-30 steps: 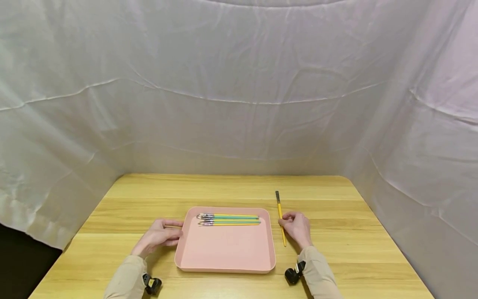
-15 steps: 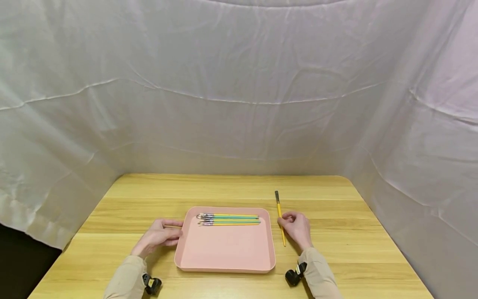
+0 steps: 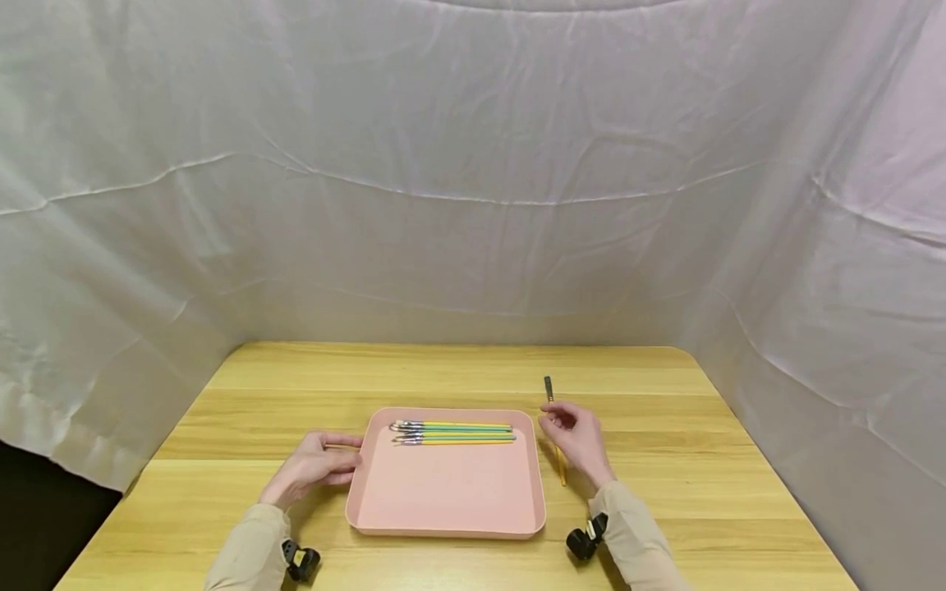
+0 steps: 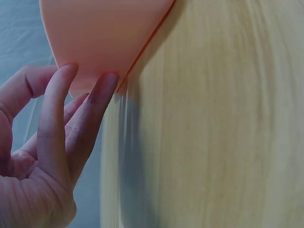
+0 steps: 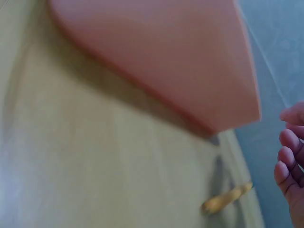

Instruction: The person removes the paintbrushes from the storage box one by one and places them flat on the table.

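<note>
My left hand (image 3: pixel 310 465) rests at the left side of a pink tray (image 3: pixel 449 492); in the left wrist view its extended fingertips touch the tray's outer wall. Several paintbrushes (image 3: pixel 458 435) with yellow and green handles lie side by side along the tray's far part, bristles to the left. Right of the tray, a single yellow-handled paintbrush (image 3: pixel 562 472) lies on the table, dark bristles pointing away from me. Over its middle, hiding part of the handle, hovers my right hand (image 3: pixel 580 437), fingers loosely bent and holding nothing. The right wrist view shows those fingertips apart from the brush's handle end (image 5: pixel 225 198).
The wooden table (image 3: pixel 680 460) extends on both sides of the tray. Pale grey cloth (image 3: pixel 473 246) hangs behind it and along the sides. A small black camera (image 3: pixel 587 538) sits on the right wrist, another camera (image 3: pixel 301 562) on the left.
My right hand has let go of the single paintbrush and risen slightly up and to the left. The brush stays on the table. The left hand and tray have not moved.
</note>
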A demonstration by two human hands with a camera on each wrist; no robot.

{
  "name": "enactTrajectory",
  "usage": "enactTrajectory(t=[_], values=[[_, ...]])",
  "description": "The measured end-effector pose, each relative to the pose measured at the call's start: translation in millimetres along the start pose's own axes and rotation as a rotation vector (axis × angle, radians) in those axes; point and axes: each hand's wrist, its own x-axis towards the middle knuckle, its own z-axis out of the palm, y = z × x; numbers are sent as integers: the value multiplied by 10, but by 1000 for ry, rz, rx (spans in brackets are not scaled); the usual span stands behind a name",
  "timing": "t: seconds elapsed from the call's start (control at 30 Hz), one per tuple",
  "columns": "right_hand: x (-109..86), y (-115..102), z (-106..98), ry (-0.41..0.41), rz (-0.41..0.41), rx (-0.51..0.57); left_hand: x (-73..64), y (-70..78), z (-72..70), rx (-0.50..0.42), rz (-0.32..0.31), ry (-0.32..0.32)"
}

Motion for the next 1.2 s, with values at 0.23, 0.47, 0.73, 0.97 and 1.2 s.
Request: enactTrajectory(t=[0.23, 0.47, 0.73, 0.97, 1.2], values=[[79, -203, 44, -145, -75, 17, 13, 7, 1, -1, 4, -7], [182, -365, 107, -359, -90, 55, 27, 3, -5, 6, 4, 1], [284, -500, 282, -530, -139, -27, 35, -2, -2, 23, 3, 3], [339, -525, 451, -615, -133, -117, 41, 0, 4, 25, 6, 7], [377, -561, 570, -689, -158, -170, 37, 1, 9, 24, 7, 2]])
